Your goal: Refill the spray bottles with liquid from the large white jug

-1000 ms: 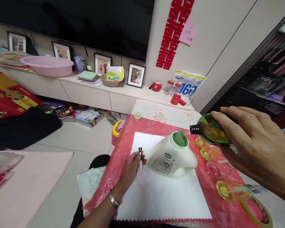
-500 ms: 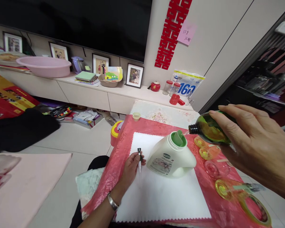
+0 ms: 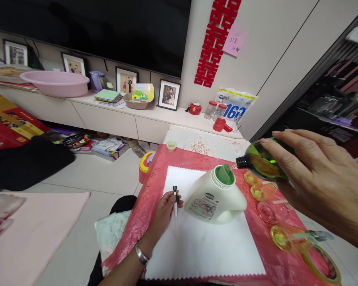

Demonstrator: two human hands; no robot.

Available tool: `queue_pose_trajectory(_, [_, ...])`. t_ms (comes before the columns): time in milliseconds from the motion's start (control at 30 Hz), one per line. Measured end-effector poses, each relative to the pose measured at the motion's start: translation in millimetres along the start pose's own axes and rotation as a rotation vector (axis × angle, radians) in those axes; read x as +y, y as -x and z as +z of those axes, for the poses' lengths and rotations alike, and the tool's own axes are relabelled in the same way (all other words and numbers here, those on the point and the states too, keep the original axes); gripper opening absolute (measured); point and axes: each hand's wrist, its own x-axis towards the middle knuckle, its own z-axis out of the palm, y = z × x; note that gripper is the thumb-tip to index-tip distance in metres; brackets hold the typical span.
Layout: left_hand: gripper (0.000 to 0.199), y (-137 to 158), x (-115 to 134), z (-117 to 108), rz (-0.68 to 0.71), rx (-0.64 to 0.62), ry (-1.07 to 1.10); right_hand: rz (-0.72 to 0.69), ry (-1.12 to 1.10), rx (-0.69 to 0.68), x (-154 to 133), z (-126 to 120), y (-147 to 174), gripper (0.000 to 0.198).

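My right hand (image 3: 319, 174) is closed around a dark green bottle (image 3: 262, 161), tipped on its side with its black threaded neck toward the left. Clear liquid runs from that neck into the green spout of a pale detergent jug (image 3: 216, 198). The jug stands uncapped on a white scalloped-edge mat (image 3: 203, 250), its handle to the right. Left of the jug, my left hand (image 3: 167, 204) pinches a pump dispenser top (image 3: 175, 198) with a black end, a white body and a thin clear tube hanging down.
Along the right edge of the red-covered table (image 3: 149, 190) stand several yellow and pink transparent cups (image 3: 279, 237) and a tape roll (image 3: 322, 264). A small cream cap (image 3: 171, 146) sits at the back left. Behind, a cabinet (image 3: 107, 115) bears frames, jars and a pink basin (image 3: 56, 83).
The bottle and my right hand have shifted very slightly left, and liquid still flows into the jug. My left hand stays in place.
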Motion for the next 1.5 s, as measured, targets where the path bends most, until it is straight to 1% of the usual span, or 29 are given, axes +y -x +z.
queue_pose_trajectory(233, [0.053, 0.3, 0.0, 0.9, 0.004, 0.006, 0.0, 0.013, 0.008, -0.035, -0.8, -1.1, -0.3, 0.046])
queue_pose_trajectory(500, [0.049, 1.1, 0.1, 1.5, 0.013, -0.008, -0.01, -0.016, 0.011, -0.018, -1.0, -0.6, -3.8, 0.046])
queue_pose_trajectory(933, [0.054, 1.5, 2.1, 3.9, 0.005, 0.001, 0.001, -0.067, 0.039, 0.005, -3.2, -2.0, -7.9, 0.045])
queue_pose_trajectory(1067, [0.053, 1.3, 1.7, 3.5, 0.011, 0.002, -0.014, -0.076, 0.052, -0.001, -1.6, -1.6, -9.2, 0.039])
queue_pose_trajectory(1300, [0.055, 2.0, 2.5, 3.4, 0.01, 0.003, -0.015, -0.119, 0.074, 0.043, -5.0, -4.3, -14.2, 0.034])
queue_pose_trajectory(1500, [0.055, 2.2, 2.9, 4.8, 0.01, 0.013, -0.019, -0.153, 0.061, 0.071, -8.1, -8.3, -17.4, 0.036])
